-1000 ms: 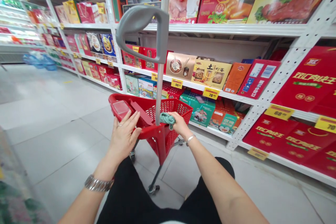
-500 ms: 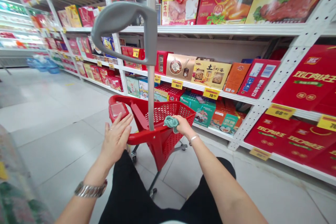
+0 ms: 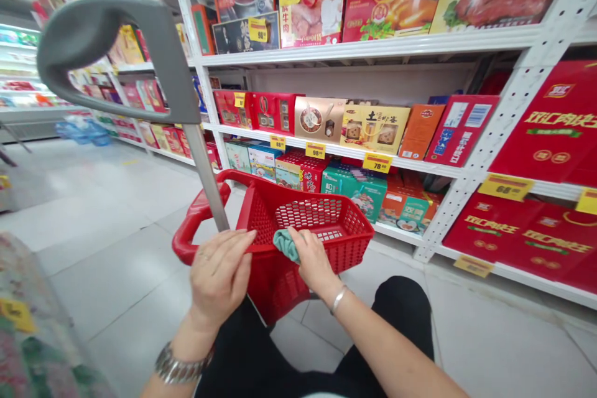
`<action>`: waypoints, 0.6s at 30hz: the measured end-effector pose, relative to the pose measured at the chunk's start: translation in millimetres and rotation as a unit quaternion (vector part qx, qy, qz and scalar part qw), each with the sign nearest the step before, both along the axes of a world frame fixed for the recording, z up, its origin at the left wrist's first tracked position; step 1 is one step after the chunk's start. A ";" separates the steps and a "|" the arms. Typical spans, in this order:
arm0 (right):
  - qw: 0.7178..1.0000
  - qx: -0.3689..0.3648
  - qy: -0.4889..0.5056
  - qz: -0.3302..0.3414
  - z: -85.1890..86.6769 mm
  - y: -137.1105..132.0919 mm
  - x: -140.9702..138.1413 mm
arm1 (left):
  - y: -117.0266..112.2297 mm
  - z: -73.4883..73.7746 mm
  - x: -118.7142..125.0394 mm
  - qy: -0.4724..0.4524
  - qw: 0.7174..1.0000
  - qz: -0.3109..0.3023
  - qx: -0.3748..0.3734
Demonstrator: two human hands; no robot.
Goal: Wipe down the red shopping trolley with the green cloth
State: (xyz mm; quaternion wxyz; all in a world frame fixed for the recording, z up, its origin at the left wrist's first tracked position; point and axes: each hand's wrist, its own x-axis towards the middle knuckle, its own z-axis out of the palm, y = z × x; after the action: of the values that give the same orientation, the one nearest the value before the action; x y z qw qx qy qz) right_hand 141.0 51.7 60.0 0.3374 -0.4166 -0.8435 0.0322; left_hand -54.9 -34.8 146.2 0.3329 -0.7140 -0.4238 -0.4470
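While clutching a green cloth (image 3: pixel 285 245) in the curled fingers of the right hand (image 3: pixel 313 259), holding it at the near rim of a red basket (image 3: pixel 354 242) on a wheeled frame largely hidden from view. Bunched up there, with a folded end poking out past the fingertips. Keeping the left hand (image 3: pixel 221 283) unclenched, with fingers straight and close together, just beside the rim farther left; impossible to tell whether touching it. Wearing a silver bracelet (image 3: pixel 339 300) on the right wrist, a metal watch (image 3: pixel 181 365) on the left. Near the left hand, to be seen rising at a tilt: a metal pole (image 3: pixel 208 174), topped by a grey looped handle (image 3: pixel 173 68). Behind the basket, lined up on white shelves (image 3: pixel 373 48): boxes in red, gold (image 3: pixel 319 119), orange and green, with yellow price tags (image 3: pixel 316 150) along the edges. Underneath everything, pale floor tiles (image 3: pixel 135 249).
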 end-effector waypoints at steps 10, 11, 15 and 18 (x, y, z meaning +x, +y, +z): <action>0.998 0.003 -0.059 0.034 3.5 -11.3 -2.5 | 80.5 -28.3 21.1 0.043 0.923 0.204 -0.323; 0.998 -0.009 -0.060 0.031 3.3 -9.0 2.4 | 82.3 -28.1 21.0 0.052 0.918 0.205 -0.335; 0.997 -0.039 -0.060 0.009 -5.3 2.6 34.3 | 90.3 -23.0 21.9 0.077 0.899 0.214 -0.375; 0.998 -0.039 -0.054 -0.012 -20.6 11.9 71.1 | 98.5 -20.5 20.7 0.094 0.884 0.233 -0.393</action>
State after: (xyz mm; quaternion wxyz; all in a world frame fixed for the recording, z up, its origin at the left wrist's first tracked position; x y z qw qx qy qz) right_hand 212.0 63.6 39.5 0.2757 -0.4408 -0.8534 0.0382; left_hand -34.2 63.6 125.8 0.1575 -0.7055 -0.6859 -0.0837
